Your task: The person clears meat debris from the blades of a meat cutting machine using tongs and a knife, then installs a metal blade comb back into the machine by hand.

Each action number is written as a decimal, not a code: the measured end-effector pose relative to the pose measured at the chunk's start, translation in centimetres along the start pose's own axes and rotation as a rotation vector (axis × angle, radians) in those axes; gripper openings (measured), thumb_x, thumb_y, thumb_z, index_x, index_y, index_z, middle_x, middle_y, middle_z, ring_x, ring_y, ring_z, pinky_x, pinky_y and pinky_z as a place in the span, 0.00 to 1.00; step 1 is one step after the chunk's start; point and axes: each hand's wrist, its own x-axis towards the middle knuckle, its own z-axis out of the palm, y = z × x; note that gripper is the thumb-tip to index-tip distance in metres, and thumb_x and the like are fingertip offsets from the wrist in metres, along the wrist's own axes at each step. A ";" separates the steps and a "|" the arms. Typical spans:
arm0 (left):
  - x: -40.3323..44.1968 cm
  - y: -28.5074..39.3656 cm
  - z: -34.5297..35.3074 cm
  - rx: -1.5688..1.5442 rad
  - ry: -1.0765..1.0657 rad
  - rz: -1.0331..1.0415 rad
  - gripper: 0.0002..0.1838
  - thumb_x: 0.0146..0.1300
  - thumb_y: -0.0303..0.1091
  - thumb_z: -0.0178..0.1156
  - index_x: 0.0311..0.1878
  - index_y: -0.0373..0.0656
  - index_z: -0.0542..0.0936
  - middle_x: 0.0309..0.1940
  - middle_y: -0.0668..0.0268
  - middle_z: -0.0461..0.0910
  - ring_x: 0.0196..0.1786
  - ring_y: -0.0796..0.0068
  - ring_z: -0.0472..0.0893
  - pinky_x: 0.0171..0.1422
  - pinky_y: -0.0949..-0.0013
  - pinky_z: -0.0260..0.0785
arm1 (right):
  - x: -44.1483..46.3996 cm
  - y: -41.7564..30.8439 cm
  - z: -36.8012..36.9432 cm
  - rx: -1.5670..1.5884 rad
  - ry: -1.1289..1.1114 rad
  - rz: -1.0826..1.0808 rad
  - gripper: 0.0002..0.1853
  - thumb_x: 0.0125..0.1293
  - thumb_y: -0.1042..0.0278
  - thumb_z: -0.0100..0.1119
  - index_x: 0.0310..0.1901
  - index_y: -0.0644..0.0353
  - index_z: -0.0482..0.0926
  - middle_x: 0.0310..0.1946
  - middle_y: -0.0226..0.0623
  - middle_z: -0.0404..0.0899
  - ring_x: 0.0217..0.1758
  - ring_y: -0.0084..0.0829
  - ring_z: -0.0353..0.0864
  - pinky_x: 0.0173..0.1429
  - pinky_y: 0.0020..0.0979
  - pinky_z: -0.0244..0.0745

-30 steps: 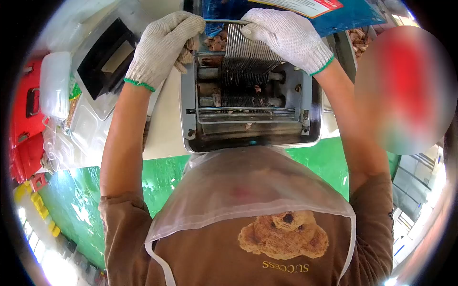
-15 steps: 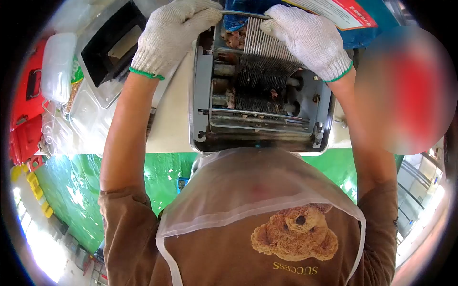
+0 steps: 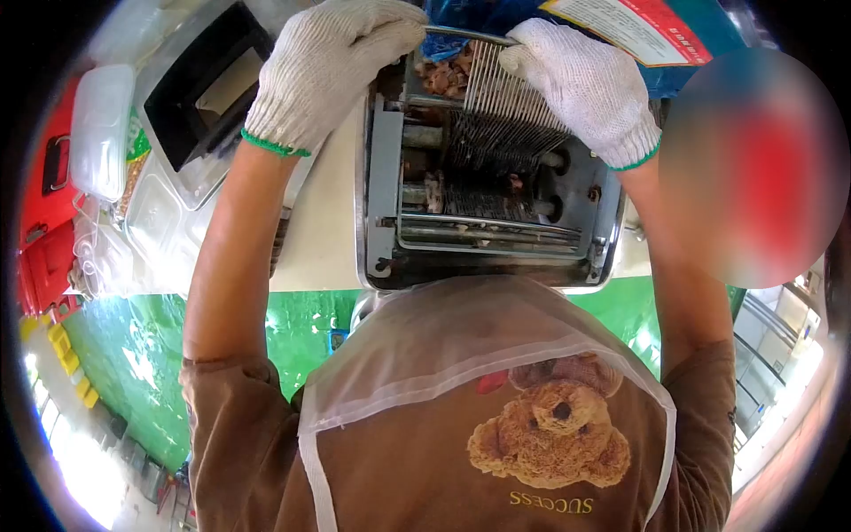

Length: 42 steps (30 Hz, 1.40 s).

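Both my hands wear white knit gloves with green cuffs. My left hand (image 3: 332,75) is closed on the left end of a metal rod at the top of a slatted metal comb (image 3: 510,89). The right end of that rod is pinched by my right hand (image 3: 585,89). The comb's thin tines slant down into an open metal machine (image 3: 383,177), which has rollers and dark, closely spaced discs inside. Small pink scraps cling to the discs. Pieces of meat (image 3: 448,75) show behind the comb's left side, beside blue plastic.
At the left are a black frame-like part (image 3: 208,89), clear plastic containers (image 3: 102,133) and a red case (image 3: 49,195). A blue bag with a printed label (image 3: 638,31) lies behind my right hand. At the right is a blurred person (image 3: 753,168).
Over the last second, the machine and both hands have shifted rightward in view. Both hands keep hold of the comb's rod, and the comb still stands tilted in the machine.
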 end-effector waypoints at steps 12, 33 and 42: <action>-0.6 -2.5 0.6 -0.027 0.012 0.050 0.16 0.67 0.42 0.62 0.50 0.40 0.84 0.35 0.62 0.82 0.36 0.68 0.82 0.43 0.66 0.75 | 0.2 0.4 0.3 -0.087 0.081 -0.142 0.12 0.71 0.51 0.58 0.45 0.48 0.79 0.35 0.33 0.84 0.38 0.38 0.86 0.38 0.36 0.82; 0.4 0.9 1.7 0.393 -0.096 0.417 0.12 0.59 0.41 0.66 0.41 0.46 0.88 0.36 0.62 0.80 0.42 0.59 0.80 0.47 0.59 0.75 | -1.8 -1.0 2.0 -0.001 0.082 -0.089 0.13 0.62 0.56 0.67 0.44 0.53 0.82 0.32 0.35 0.84 0.33 0.35 0.86 0.35 0.32 0.80; 1.4 -0.1 4.6 0.334 -0.184 0.344 0.19 0.66 0.45 0.62 0.52 0.41 0.82 0.43 0.55 0.82 0.47 0.54 0.82 0.53 0.59 0.75 | -1.8 -0.2 2.6 -0.063 0.117 -0.120 0.15 0.63 0.58 0.65 0.49 0.51 0.81 0.36 0.33 0.84 0.37 0.35 0.86 0.37 0.33 0.82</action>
